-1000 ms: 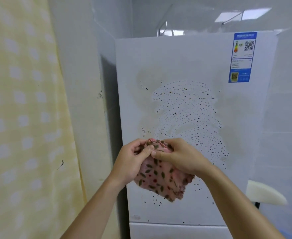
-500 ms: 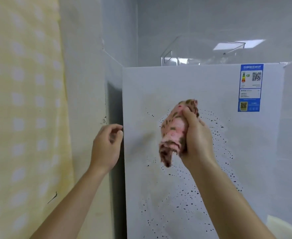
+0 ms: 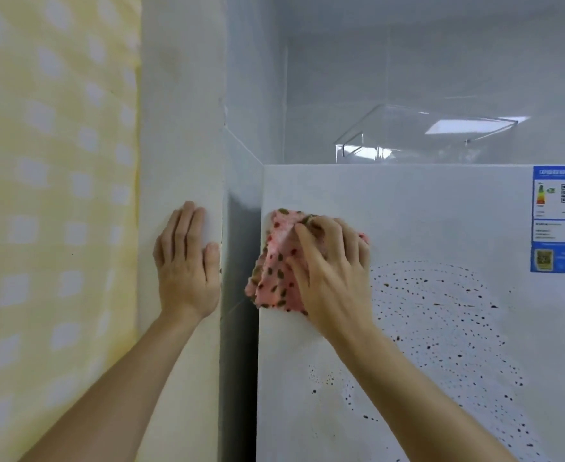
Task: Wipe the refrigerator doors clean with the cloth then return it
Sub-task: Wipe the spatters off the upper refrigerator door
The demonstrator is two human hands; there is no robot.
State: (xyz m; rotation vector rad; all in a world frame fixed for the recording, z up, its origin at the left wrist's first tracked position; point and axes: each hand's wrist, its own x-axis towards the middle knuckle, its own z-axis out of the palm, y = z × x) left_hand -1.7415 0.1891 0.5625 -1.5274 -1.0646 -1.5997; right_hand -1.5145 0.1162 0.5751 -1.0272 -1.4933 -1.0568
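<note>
The white refrigerator door (image 3: 441, 228) fills the right half of the head view, with dark specks spread in arcs over its middle and lower part. A pink cloth with dark leaf spots (image 3: 274, 268) lies against the door's upper left corner. My right hand (image 3: 331, 271) presses the cloth flat to the door, fingers spread over it and pointing up-left. My left hand (image 3: 186, 261) rests flat with straight fingers on the cream wall (image 3: 181, 128) just left of the refrigerator, holding nothing.
A blue energy label (image 3: 557, 218) is stuck at the door's upper right. A clear plastic box (image 3: 417, 138) stands on top of the refrigerator. A yellow checked curtain (image 3: 51, 195) hangs at far left. A narrow dark gap (image 3: 237, 328) separates wall and refrigerator.
My left hand let go of the cloth and moved left onto the wall. My right hand carried the cloth up and laid it flat on the door's upper left corner.
</note>
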